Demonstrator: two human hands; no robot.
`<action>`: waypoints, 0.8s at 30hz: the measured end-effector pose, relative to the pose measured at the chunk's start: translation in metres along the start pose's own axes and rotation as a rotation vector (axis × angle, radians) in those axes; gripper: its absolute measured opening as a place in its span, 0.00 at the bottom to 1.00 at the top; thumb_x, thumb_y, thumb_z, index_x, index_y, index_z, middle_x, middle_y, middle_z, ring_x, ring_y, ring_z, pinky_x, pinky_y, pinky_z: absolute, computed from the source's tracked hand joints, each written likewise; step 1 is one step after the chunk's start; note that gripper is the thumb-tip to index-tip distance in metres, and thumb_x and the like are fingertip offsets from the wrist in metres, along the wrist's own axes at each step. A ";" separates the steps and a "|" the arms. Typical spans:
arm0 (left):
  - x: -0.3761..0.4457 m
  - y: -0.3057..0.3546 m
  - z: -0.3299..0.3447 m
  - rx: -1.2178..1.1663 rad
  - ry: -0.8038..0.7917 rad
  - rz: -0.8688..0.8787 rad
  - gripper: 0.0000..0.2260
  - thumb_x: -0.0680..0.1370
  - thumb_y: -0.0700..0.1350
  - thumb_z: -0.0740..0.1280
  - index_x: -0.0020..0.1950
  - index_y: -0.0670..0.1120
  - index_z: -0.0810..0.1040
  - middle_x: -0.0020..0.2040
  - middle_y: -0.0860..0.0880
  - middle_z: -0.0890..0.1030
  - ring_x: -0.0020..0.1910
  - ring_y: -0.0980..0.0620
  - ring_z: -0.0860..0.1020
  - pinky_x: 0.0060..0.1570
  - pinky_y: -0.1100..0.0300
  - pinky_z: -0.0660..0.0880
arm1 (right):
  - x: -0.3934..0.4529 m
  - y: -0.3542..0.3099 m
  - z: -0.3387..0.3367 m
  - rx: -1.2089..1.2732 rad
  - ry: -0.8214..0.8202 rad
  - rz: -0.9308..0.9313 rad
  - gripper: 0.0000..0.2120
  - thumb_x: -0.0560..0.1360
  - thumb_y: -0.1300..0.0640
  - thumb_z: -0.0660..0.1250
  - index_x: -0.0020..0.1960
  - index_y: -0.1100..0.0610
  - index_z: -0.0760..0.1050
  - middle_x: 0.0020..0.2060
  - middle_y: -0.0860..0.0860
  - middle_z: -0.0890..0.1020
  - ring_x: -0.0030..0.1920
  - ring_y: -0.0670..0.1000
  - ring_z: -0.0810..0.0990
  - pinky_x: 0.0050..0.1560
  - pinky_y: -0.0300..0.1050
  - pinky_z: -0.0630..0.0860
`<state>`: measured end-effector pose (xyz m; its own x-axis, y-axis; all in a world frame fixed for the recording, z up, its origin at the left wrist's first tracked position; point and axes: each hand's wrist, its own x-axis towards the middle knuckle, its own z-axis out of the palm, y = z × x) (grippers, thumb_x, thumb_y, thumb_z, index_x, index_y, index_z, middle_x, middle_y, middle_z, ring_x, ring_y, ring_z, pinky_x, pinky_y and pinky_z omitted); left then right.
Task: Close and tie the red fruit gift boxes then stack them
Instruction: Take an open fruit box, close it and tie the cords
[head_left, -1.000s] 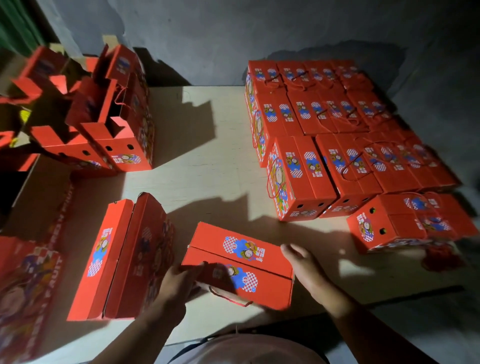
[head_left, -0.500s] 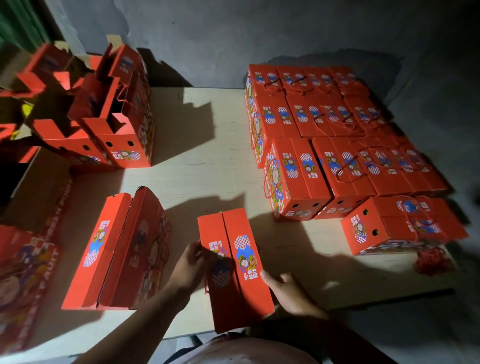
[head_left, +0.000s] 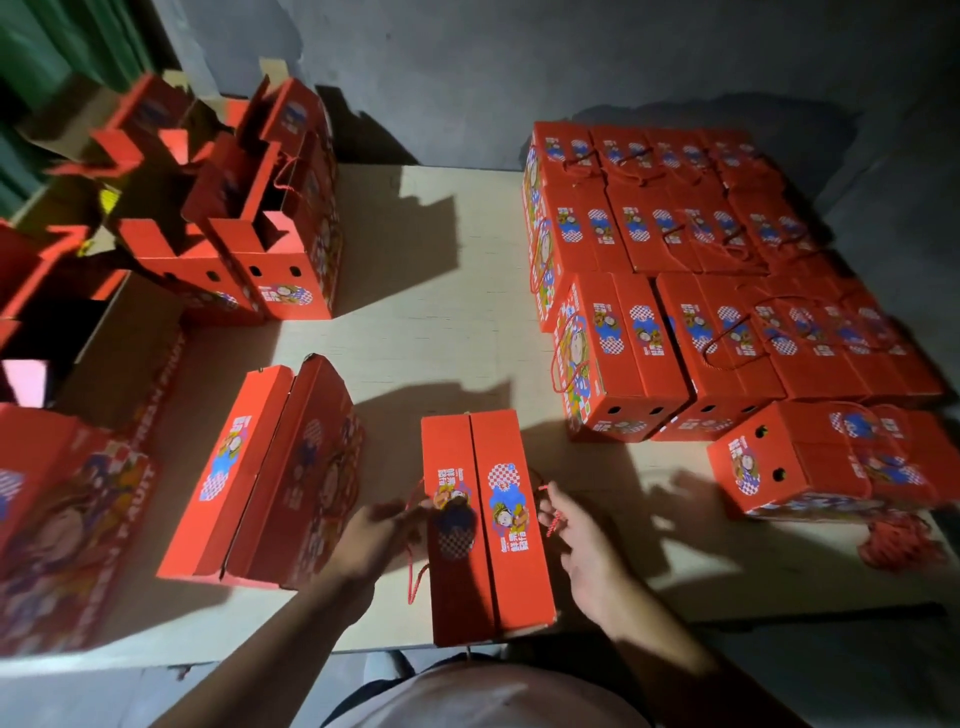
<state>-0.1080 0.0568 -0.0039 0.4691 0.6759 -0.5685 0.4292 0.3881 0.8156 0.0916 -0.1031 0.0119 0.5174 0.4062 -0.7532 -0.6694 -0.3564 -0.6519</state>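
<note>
Left hand (head_left: 375, 535) and right hand (head_left: 574, 530) each pinch a red cord (head_left: 551, 514) end at either flank of the closed gift box (head_left: 480, 525), which has been turned lengthwise since a second ago. Flaps now shut, tying can begin. Finished stack (head_left: 675, 270) lies beyond the box, rightward.

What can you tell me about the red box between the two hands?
The red box looks like printed cardboard, long and narrow, lying flat at the table's near edge, its long side pointing away from the person. Its two top flaps are closed and meet in a central seam, each bearing a cartoon figure with a checkered patch. The left hand holds a red cord at its left side; the right hand pinches another cord at its right side.
</note>
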 end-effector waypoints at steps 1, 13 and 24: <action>-0.003 0.007 -0.004 -0.027 0.012 0.024 0.14 0.80 0.50 0.73 0.42 0.40 0.84 0.36 0.46 0.81 0.39 0.50 0.78 0.48 0.52 0.74 | -0.002 -0.007 0.001 0.062 0.006 -0.018 0.13 0.76 0.44 0.73 0.46 0.54 0.82 0.40 0.47 0.85 0.44 0.46 0.82 0.57 0.48 0.72; -0.037 0.106 -0.010 -0.362 -0.068 0.218 0.13 0.85 0.44 0.64 0.43 0.44 0.82 0.38 0.42 0.79 0.37 0.48 0.78 0.43 0.50 0.78 | -0.065 -0.097 0.038 0.139 -0.219 -0.352 0.08 0.82 0.63 0.64 0.45 0.55 0.72 0.30 0.50 0.68 0.25 0.46 0.59 0.27 0.40 0.53; -0.040 0.133 -0.010 -0.366 -0.064 0.234 0.11 0.84 0.39 0.63 0.47 0.41 0.85 0.39 0.43 0.80 0.35 0.49 0.79 0.36 0.57 0.79 | -0.073 -0.120 0.037 0.151 -0.183 -0.453 0.08 0.81 0.67 0.61 0.52 0.59 0.77 0.31 0.47 0.70 0.25 0.45 0.60 0.25 0.40 0.51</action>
<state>-0.0777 0.0881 0.1281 0.5730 0.7364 -0.3597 0.0094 0.4330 0.9013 0.1142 -0.0586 0.1488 0.6806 0.6370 -0.3619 -0.4765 0.0097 -0.8791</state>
